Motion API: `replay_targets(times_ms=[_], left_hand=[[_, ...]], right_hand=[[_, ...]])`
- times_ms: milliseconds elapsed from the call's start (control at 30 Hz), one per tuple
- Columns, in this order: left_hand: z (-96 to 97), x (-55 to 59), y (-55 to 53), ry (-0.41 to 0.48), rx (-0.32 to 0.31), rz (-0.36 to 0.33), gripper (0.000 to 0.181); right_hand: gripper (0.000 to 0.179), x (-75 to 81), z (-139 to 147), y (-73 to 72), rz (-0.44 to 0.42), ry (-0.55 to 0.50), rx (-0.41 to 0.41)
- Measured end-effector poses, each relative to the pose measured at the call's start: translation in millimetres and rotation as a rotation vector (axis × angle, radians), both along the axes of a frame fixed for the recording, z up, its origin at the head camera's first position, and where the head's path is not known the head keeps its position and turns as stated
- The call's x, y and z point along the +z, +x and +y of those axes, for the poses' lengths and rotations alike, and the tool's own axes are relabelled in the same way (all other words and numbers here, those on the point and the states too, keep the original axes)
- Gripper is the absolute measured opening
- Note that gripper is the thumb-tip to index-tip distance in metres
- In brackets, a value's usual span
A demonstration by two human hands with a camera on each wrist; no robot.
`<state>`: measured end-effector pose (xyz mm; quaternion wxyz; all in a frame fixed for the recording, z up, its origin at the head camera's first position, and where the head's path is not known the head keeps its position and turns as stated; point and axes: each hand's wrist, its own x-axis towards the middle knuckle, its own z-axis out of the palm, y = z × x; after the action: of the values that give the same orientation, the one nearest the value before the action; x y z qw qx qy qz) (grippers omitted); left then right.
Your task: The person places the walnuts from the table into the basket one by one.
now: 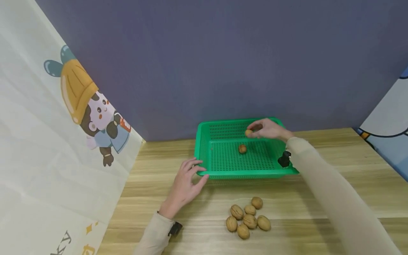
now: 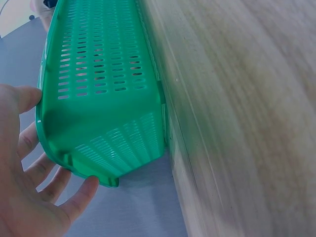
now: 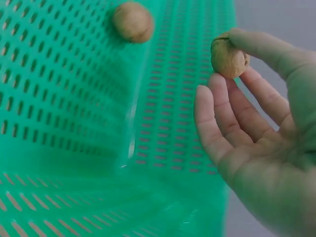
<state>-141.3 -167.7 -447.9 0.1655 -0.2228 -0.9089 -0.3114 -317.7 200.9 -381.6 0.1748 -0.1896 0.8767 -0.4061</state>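
Observation:
My right hand (image 1: 268,129) pinches a walnut (image 3: 227,60) between thumb and fingertips, over the far right part of a green plastic basket (image 1: 245,173). Another walnut (image 1: 242,148) lies on the basket's slotted floor and shows at the top of the right wrist view. At the basket's near left corner, my left hand (image 1: 185,185) has its fingers spread and lightly bent, with fingertips right at the rim. In the left wrist view the thumb (image 2: 29,98) meets the rim's edge and the other fingers spread along the corner.
Several walnuts (image 1: 250,221) lie in a loose group on the wooden table (image 1: 153,159), in front of the basket. A dark grey-blue panel (image 1: 223,63) rises right behind the basket. A white sheet with cartoon prints (image 1: 38,141) borders the table's left side.

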Motion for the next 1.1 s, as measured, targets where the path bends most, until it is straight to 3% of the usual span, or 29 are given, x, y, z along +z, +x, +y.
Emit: replay_targets(times_ms=[300,1100], left_hand=[[0.4,0.2,2.3,0.001,-0.007,0.0,0.02],[0.3,2.0,-0.2,-0.006,-0.004,-0.013,0.02]], right_hand=[[0.062,-26.1,3,-7.8,-0.101,0.027,-0.04],[0.057,-44.0,-10,-11.9,-0.127,0.162,0.001]])
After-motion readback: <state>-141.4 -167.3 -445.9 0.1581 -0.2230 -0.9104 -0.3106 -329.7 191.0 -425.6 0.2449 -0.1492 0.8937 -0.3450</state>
